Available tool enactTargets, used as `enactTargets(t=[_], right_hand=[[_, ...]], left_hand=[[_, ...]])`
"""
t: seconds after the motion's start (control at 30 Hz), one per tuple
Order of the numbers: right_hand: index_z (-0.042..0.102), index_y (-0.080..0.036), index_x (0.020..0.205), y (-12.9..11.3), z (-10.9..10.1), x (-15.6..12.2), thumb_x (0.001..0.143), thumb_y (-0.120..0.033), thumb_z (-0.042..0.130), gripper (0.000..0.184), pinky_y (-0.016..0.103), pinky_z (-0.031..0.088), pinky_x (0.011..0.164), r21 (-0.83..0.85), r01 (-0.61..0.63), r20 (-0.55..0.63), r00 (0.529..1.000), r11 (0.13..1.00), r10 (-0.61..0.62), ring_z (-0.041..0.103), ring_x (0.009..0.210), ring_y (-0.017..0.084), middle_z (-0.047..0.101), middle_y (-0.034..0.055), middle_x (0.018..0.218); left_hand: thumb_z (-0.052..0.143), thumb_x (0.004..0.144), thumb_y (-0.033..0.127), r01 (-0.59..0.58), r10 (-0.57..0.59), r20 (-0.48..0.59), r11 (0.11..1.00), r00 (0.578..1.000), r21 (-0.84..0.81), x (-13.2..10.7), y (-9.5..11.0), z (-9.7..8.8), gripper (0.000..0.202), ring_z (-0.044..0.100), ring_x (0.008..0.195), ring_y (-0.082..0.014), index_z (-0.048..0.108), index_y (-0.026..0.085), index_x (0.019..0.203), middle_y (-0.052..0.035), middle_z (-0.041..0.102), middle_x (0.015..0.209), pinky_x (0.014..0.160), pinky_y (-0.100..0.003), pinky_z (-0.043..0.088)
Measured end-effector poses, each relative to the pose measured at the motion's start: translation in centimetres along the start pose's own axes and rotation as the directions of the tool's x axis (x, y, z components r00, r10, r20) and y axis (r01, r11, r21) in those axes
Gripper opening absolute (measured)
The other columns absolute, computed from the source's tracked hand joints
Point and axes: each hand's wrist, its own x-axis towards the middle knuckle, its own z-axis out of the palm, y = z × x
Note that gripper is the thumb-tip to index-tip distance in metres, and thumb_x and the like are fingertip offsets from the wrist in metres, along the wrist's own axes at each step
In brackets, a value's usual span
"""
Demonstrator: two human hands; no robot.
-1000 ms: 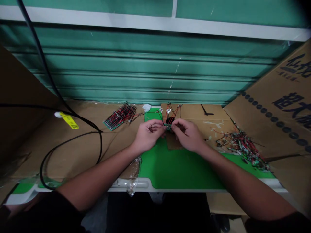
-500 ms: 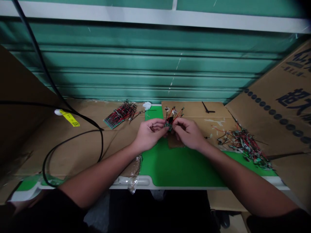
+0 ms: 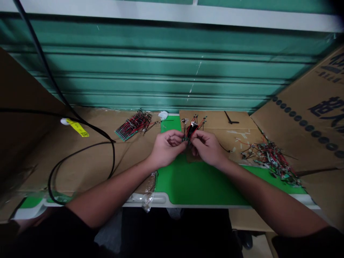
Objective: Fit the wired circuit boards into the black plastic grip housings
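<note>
Between my two hands is a small green circuit board with red and black wires rising from it, tipped with small parts. My left hand pinches the board's left side between thumb and fingers. From the right, my right hand is closed, its thumb and forefinger pinched at the wires and the board's edge; the fingertips partly hide what they grip. Beyond my left hand lies a neat row of wired circuit boards. A tangled heap of wired boards lies to the right.
Cardboard sheets cover parts of the green table. A black cable with a yellow tag loops at the left. A black angled strip and white slivers lie at the right. Cardboard walls flank the table.
Both hands stay in nearly the same place. The wires on the held board have shifted and stand a little more upright and spread. The view has tilted slightly.
</note>
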Motion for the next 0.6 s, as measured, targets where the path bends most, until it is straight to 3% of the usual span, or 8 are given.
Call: enactTargets(t=[0.2, 0.4, 0.6], right_hand=[[0.057, -0.023, 0.070, -0.6, 0.6, -0.1, 0.082, -0.033, 0.062, 0.016, 0.023, 0.036, 0.044, 0.001, -0.018, -0.029, 0.999, 1.000, 0.018, 0.051, 0.045, 0.011, 0.058, -0.0051, 0.051], [0.057, -0.024, 0.069, -0.7, 0.2, -0.3, 0.081, -0.033, 0.060, 0.016, 0.023, 0.036, 0.043, -0.083, -0.037, -0.024, 0.999, 0.996, 0.035, 0.052, 0.044, 0.012, 0.059, -0.0041, 0.053], [0.059, -0.022, 0.067, -0.6, -1.5, -0.6, 0.082, -0.026, 0.059, 0.015, 0.023, 0.036, 0.047, -0.206, 0.050, 0.159, 0.987, 0.977, -0.017, 0.054, 0.047, 0.012, 0.058, -0.0040, 0.053]], left_hand=[[0.094, 0.064, 0.023, -0.072, 0.074, -0.032, 0.996, 0.997, 0.054, -0.3, 0.1, 0.4, 0.032, 0.054, 0.056, -0.0060, 0.071, 0.015, 0.085, 0.0038, 0.065, 0.065, 0.055, -0.018, 0.041], [0.094, 0.068, 0.034, -0.087, 0.091, -0.096, 0.995, 0.991, 0.040, 0.1, 0.0, 0.0, 0.037, 0.061, 0.058, -0.0096, 0.069, 0.016, 0.088, 0.0005, 0.070, 0.070, 0.058, -0.022, 0.049], [0.091, 0.068, 0.042, -0.063, 0.070, -0.191, 0.997, 0.979, 0.041, 1.8, -0.2, -1.6, 0.041, 0.065, 0.054, -0.0162, 0.064, 0.020, 0.088, 0.0015, 0.068, 0.065, 0.053, -0.028, 0.053]])
